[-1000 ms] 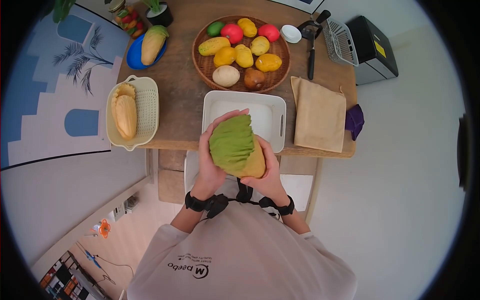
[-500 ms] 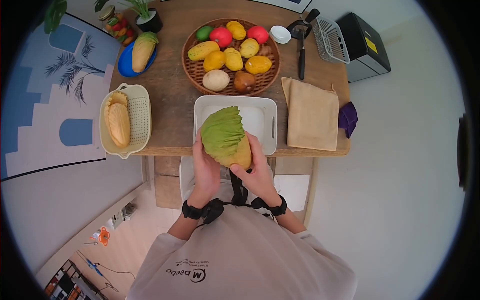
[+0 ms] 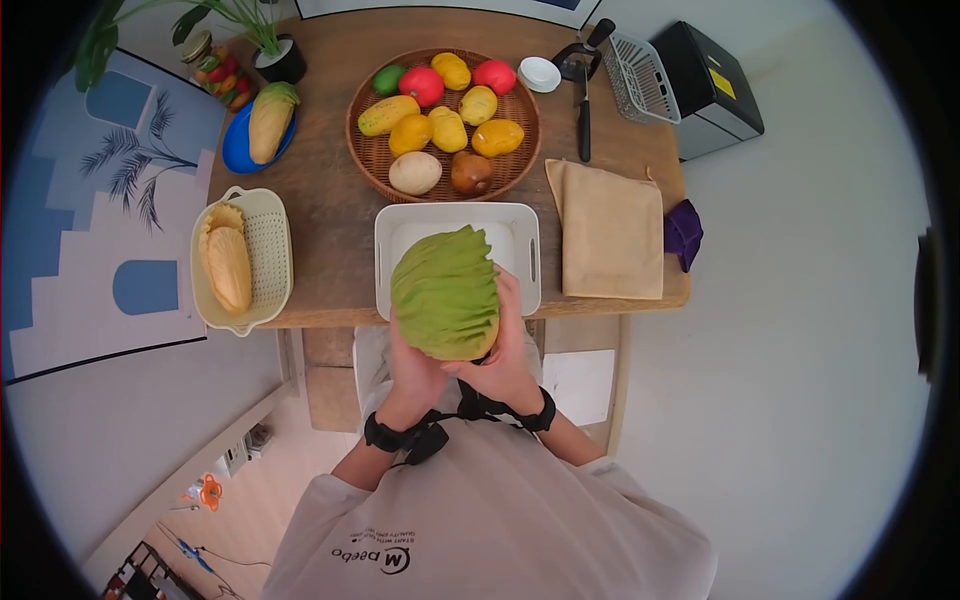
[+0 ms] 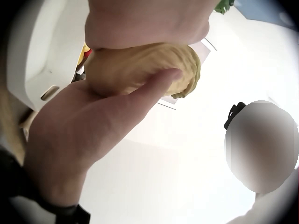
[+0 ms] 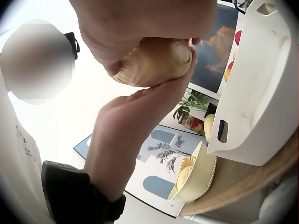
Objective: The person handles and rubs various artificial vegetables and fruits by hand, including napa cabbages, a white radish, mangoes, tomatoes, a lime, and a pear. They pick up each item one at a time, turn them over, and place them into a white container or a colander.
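Both hands hold a napa cabbage (image 3: 445, 300), its ruffled green top facing the head camera and hiding most of the pale yellow body. My left hand (image 3: 413, 368) cups it from the left, largely covered by the leaves. On the other side, my right hand (image 3: 508, 362) grips it, fingers wrapped along the body. From below, in the right wrist view, the cabbage's base (image 5: 181, 52) shows a round pale stem end between the hands. In the head view it overlaps the near part of a white tray (image 3: 518, 240) at the table's front edge.
A wicker basket (image 3: 362, 150) of fruit stands behind the tray. To the left are a cream basket (image 3: 270, 235) with a pale vegetable and a blue plate (image 3: 235, 150) with another cabbage. At right lie a folded tan cloth (image 3: 612, 235) and a knife (image 3: 584, 130).
The cabbage has turned in the hands: its green top now faces the head camera more fully, and the yellow body is mostly hidden. The head view has shifted, so the table sits further left.
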A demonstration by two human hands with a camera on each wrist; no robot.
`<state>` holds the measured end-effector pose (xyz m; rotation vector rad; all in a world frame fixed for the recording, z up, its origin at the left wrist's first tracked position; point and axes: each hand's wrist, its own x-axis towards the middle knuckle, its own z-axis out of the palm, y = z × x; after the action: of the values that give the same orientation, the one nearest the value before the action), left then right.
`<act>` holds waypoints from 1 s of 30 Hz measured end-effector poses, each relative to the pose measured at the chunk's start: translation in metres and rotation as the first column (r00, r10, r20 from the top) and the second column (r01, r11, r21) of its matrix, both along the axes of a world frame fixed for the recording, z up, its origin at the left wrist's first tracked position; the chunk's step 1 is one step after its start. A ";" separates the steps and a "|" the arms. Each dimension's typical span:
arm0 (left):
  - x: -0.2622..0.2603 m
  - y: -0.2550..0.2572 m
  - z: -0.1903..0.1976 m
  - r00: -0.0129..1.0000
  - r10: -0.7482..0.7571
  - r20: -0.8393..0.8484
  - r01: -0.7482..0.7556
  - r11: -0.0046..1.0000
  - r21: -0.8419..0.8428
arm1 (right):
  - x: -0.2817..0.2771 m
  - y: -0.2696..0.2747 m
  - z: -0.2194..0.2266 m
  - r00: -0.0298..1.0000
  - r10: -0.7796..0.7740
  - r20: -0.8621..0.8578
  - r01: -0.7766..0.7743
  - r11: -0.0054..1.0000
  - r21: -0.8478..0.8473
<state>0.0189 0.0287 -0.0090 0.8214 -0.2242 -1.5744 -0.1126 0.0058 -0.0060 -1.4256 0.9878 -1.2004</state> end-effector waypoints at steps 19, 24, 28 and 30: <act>0.009 -0.016 0.022 0.968 -0.215 -0.133 0.193 0.968 -0.162 | -0.002 -0.009 0.003 0.952 0.081 -0.294 -0.163 0.950 -0.265; 0.032 -0.033 0.021 0.936 -0.168 -0.310 0.110 0.975 -0.194 | -0.005 -0.002 0.003 0.946 0.147 -0.288 -0.221 0.944 -0.244; 0.023 -0.028 0.032 0.981 -0.116 -0.157 0.082 0.975 -0.207 | -0.005 -0.012 0.007 0.944 0.064 -0.324 -0.177 0.927 -0.331; 0.018 -0.023 0.031 0.989 -0.082 -0.122 0.065 0.987 -0.144 | -0.006 -0.017 0.006 0.954 0.014 -0.299 -0.120 0.933 -0.339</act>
<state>0.0365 0.0059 0.0224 0.6068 -0.2714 -1.6543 -0.1188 -0.0115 -0.0002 -1.9527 0.9393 -1.1776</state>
